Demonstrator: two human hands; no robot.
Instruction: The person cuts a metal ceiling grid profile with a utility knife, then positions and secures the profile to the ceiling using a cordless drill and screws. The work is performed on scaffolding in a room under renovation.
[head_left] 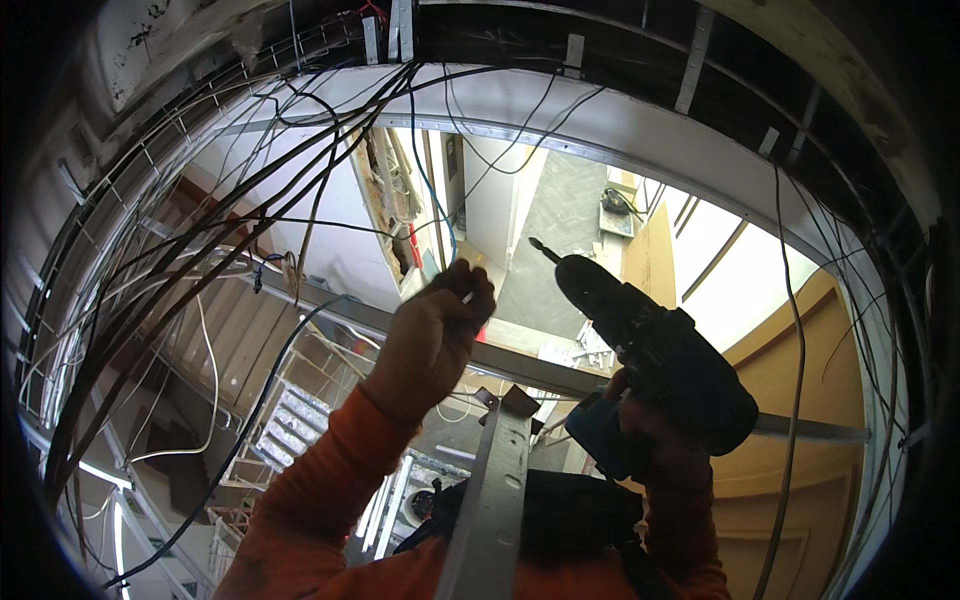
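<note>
My right hand (655, 435) is wrapped round the grip of a dark cordless drill (660, 345). A short bit (542, 248) sticks out of its chuck, pointing up and to the left. To the left of the drill I hold up my left hand (435, 330), its fingertips pinched together. A small pale spot shows between those fingers, too small to name. Just behind the fingertips a thin blue cable (437, 200) hangs down. Both my forearms are in orange sleeves. Between them a grey metal profile (488, 500) runs upward to a metal cross rail (540, 370).
Bundles of dark cables (215, 225) hang along the left, beside a wire mesh tray (165, 105). Another loose cable (795, 330) drops at the right. A white bulkhead (520, 108) curves across the top. Far below lie a grey floor (545, 290) and scaffold steps (300, 420).
</note>
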